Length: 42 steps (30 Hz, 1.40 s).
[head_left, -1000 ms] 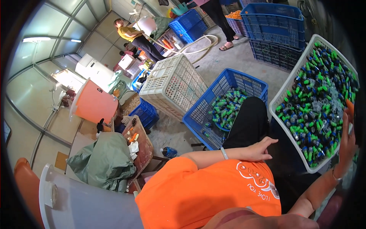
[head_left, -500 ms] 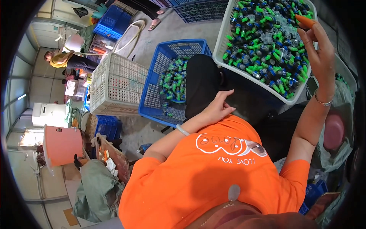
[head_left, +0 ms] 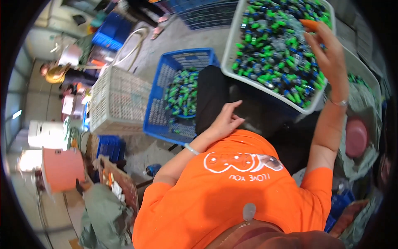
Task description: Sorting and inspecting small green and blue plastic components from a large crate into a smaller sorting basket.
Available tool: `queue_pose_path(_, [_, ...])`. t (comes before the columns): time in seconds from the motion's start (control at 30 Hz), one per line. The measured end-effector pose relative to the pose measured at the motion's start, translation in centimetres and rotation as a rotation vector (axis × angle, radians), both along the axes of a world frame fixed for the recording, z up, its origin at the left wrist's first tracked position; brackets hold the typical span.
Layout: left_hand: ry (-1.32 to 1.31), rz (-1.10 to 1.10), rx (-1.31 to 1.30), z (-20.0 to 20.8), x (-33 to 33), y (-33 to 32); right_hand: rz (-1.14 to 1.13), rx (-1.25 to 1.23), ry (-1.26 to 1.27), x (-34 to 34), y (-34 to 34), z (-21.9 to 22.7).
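Observation:
Over the right side of a large white tub (head_left: 271,92), my right hand (head_left: 329,50) is raised. An orange, tapered cover (head_left: 310,25) appears to sit on its index finger, and the thumb stands apart with nothing visible between. The tub is heaped with small green, blue and black bottle-like pieces (head_left: 286,66), with clear plastic ones (head_left: 286,31) among them. My left hand (head_left: 226,122) rests near my lap, with index finger and thumb spread and nothing seen in it. Left of my knee, a blue crate (head_left: 150,110) holds more of the same green pieces (head_left: 182,93).
A white slatted crate (head_left: 120,99) stands left of the blue one. Stacked dark blue crates (head_left: 203,14) are at the back. On the right lies a pink basin (head_left: 356,137) amid green sheeting. A salmon-coloured tub (head_left: 62,170) is far left. Other people stand in the background.
The whole view has shifted slightly, with some blur. My right hand stays raised over the white tub, a little further in over its contents. My left hand keeps its pose.

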<state>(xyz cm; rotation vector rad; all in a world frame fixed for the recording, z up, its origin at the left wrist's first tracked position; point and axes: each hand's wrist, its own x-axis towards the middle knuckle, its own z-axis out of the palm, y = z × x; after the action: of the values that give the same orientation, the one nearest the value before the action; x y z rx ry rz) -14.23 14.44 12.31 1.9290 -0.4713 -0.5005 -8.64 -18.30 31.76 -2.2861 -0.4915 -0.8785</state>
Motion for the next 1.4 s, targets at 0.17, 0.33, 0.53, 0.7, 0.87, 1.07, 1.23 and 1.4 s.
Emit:
queue_pose_path(0.17, [-0.148,-0.073,0.102,-0.8,2.8,-0.9,-0.128,-0.041,-0.076,2.3,-3.0,-1.7])
queue_pose_path(0.33, [-0.809,-0.200,0.230,-1.9,7.5,-4.6,-0.540,-0.282,-0.178,3.7,-8.9,-6.7])
queue_pose_path(0.53, [-1.011,-0.288,0.394,-4.5,13.2,-9.0,-0.960,-0.168,0.010,4.3,-18.1,-20.8])
queue_pose_path(0.7, [-1.026,-0.360,0.489,-6.1,14.3,-9.2,-0.830,0.351,0.304,4.4,-13.5,-23.7])
queue_pose_path(0.87, [-1.077,-0.308,0.435,-5.8,13.8,-9.2,-0.921,0.356,0.402,4.0,-13.7,-23.4])
queue_pose_path(1.07, [-1.089,-0.231,0.401,-6.3,13.1,-9.1,-1.044,0.171,0.392,4.0,-12.9,-23.2])
queue_pose_path(1.23, [-1.074,-0.238,0.407,-6.0,13.3,-8.8,-1.042,0.164,0.399,4.5,-14.9,-24.4])
queue_pose_path(1.4, [-1.119,-0.200,0.347,-6.2,13.2,-8.5,-1.054,0.112,0.388,4.6,-15.2,-25.0])
